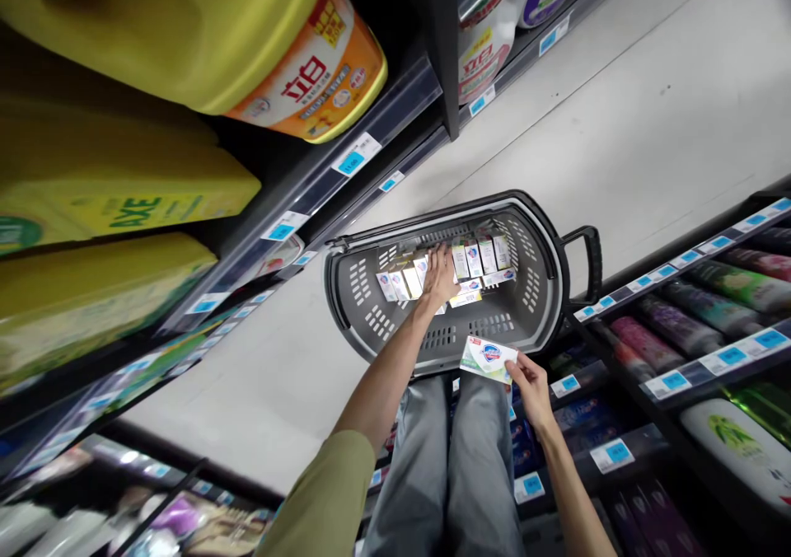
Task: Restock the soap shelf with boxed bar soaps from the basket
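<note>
My right hand (530, 380) pinches the right end of a white soap box (489, 358) with a blue and red logo and a green corner. It is held just outside the basket's near rim, above my knees. Inside the grey shopping basket (524, 326), my left hand (439, 274) rests among the small boxes with its fingers stretched out. White soap boxes (475, 259) stand in a row to the right of this hand. More soap boxes (399, 283) stand to its left, and a few lie lower down. My left hand covers the boxes beneath it.
The basket's black handle (592, 264) sticks out at the right. A shelf with large yellow detergent jugs (203, 38) rises at the left. On the right, a shelf holds several bottles (704, 326) behind price tags. Pale floor (618, 120) runs between the shelves.
</note>
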{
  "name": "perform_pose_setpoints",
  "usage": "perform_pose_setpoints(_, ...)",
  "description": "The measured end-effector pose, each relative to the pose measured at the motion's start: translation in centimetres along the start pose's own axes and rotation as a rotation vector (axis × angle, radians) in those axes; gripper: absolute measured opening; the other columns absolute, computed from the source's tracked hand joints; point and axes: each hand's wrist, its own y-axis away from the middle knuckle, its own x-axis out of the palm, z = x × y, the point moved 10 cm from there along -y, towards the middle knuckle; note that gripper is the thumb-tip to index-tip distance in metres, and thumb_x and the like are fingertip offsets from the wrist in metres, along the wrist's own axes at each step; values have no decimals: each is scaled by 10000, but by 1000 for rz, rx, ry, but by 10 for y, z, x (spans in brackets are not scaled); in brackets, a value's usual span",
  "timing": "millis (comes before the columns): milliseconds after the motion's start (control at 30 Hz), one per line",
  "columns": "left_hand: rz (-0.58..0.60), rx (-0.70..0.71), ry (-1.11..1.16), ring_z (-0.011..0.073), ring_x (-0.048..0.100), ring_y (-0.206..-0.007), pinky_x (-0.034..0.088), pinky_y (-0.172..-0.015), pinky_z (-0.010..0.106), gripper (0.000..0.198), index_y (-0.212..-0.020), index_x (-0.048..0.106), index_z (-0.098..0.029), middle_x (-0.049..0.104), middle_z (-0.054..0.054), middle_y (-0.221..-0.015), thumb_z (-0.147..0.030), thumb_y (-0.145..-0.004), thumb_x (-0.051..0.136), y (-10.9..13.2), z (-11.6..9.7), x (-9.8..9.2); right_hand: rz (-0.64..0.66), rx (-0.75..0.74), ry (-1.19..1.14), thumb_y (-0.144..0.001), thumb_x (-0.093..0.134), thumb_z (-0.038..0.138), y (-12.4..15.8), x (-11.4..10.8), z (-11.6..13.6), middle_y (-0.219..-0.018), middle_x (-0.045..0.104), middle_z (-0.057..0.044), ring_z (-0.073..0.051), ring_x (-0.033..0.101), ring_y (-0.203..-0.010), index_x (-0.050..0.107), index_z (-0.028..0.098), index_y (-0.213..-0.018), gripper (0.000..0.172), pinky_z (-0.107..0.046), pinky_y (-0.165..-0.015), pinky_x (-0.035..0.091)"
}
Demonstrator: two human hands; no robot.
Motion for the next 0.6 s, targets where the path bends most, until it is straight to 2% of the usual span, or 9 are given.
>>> perform_pose_setpoints(67, -29, -16, 28, 465, 194, -1584, 113, -1331, 585, 1105, -1551, 277, 27, 267, 348, -1635, -156, -629, 857, -4, -2, -5, -1, -4, 0, -737, 850, 616, 0, 1, 1, -720, 697, -27, -127, 511, -551, 794, 138, -1075, 588, -256, -505, 461)
perform_pose_setpoints(133, -35, 22, 12, 447, 202, -1586, 116, -1330, 577, 1098, -1576, 261, -3, 267, 316, -1656, -137, -652, 838, -9, -10, -7, -9, -8, -4, -728, 860, 609, 0, 0, 0, -685, 669, -13, -122, 502, -537, 793, 136, -1063, 584, -255, -500, 455)
perform_pose_setpoints(267, 41, 137, -59, 427, 287, -1553, 137, -1312, 596, 1001, -1599, 250, -6, 354, 287, -1639, -10, -688, 665, -21, -29, 2, -30, -9, -10, -714, 866, 612, 1, -2, -1, -657, 650, -10, -131, 502, -531, 795, 137, -1067, 596, -261, -488, 449)
perform_pose_setpoints(400, 71, 141, -50, 435, 343, -1515, 181, -1288, 628, 978, -1602, 228, 12, 414, 302, -1596, -15, -700, 603, -20, -37, 3, -36, -17, 1, -731, 861, 583, 7, -2, 3, -721, 689, -29, -139, 516, -561, 795, 146, -1086, 566, -263, -497, 463)
perform_pose_setpoints(500, 37, 149, -17, 430, 319, -1518, 247, -1281, 585, 989, -1597, 247, -1, 399, 282, -1596, -9, -684, 627, 2, -45, -16, -15, -33, 5, -767, 840, 547, 16, -2, 6, -718, 686, -21, -133, 510, -561, 788, 147, -1116, 534, -256, -495, 458)
perform_pose_setpoints(600, -45, 139, 98, 399, 296, -1520, 348, -1258, 519, 1005, -1601, 282, -74, 371, 230, -1590, -33, -682, 688, 47, -54, -58, 2, -50, -28, -790, 816, 514, 33, -6, 10, -657, 658, -4, -111, 471, -504, 789, 139, -1108, 492, -238, -462, 408)
